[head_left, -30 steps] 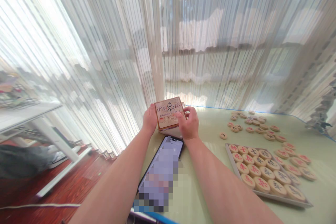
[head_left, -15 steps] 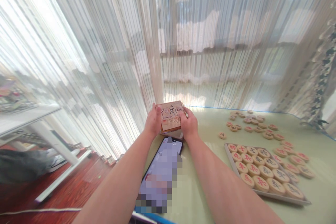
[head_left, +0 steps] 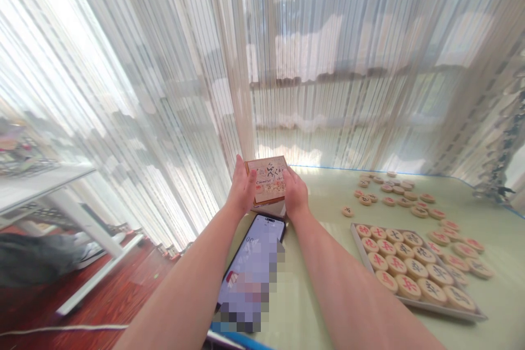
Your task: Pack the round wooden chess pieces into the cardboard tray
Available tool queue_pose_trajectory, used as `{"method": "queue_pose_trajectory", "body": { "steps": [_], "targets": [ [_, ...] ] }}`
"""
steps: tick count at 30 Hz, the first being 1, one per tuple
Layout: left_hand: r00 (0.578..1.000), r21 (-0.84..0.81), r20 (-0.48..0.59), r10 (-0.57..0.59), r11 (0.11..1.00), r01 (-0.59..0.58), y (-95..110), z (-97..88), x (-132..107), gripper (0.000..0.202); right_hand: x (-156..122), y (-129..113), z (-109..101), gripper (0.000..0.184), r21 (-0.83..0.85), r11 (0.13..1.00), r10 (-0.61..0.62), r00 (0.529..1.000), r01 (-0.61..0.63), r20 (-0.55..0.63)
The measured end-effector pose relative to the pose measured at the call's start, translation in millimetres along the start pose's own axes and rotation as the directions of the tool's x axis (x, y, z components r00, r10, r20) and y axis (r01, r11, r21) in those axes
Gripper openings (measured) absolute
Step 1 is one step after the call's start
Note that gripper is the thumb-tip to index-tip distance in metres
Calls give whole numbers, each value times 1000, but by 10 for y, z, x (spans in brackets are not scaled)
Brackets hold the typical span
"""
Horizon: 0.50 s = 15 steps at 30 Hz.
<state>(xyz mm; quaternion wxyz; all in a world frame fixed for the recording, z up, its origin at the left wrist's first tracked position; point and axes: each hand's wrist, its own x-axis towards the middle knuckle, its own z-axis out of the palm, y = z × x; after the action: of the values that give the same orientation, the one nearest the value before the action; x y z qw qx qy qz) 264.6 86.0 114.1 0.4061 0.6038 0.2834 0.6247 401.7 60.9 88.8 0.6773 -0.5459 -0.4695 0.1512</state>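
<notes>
A Chinese chess box lid, printed with large dark characters and the word "Chinese", is gripped between my two hands. My left hand closes on its left edge, thumb over the front. Along the right edge, my right hand presses with bent fingers. A pale surface shows just under the lid; whether it is part of the box I cannot tell. Below the hands lies a phone with its screen lit and partly blurred out.
At the right, a shallow tray holds rows of round Chinese chess pieces. Several loose pieces lie behind and beside it on the green table. A sheer curtain hangs at the far edge. A white table stands left.
The lid has turned slightly and risen a little between my hands. My right thumb has shifted off its printed face toward the edge.
</notes>
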Motion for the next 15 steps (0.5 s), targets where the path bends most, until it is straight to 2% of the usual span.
{"method": "queue_pose_trajectory", "body": {
  "steps": [3,6,9,11,15],
  "targets": [
    [996,-72,1,-89,993,88,-7,-23,20,48,-1,2,10,37,16,999,-34,999,34,12],
    [990,-82,-19,-143,987,141,-37,-41,38,46,11,0,27,40,15,1000,19,1000,-19,6],
    [994,-41,-55,-94,995,92,-33,-30,35,48,24,-3,40,47,0,997,81,997,-81,-2],
    [997,-2,-45,-55,998,55,3,-12,20,48,26,1,41,47,9,997,74,997,-74,-17],
    [995,97,98,-6,995,-3,80,10,-9,47,20,18,27,44,25,1000,12,999,-11,-45]
  ]
}}
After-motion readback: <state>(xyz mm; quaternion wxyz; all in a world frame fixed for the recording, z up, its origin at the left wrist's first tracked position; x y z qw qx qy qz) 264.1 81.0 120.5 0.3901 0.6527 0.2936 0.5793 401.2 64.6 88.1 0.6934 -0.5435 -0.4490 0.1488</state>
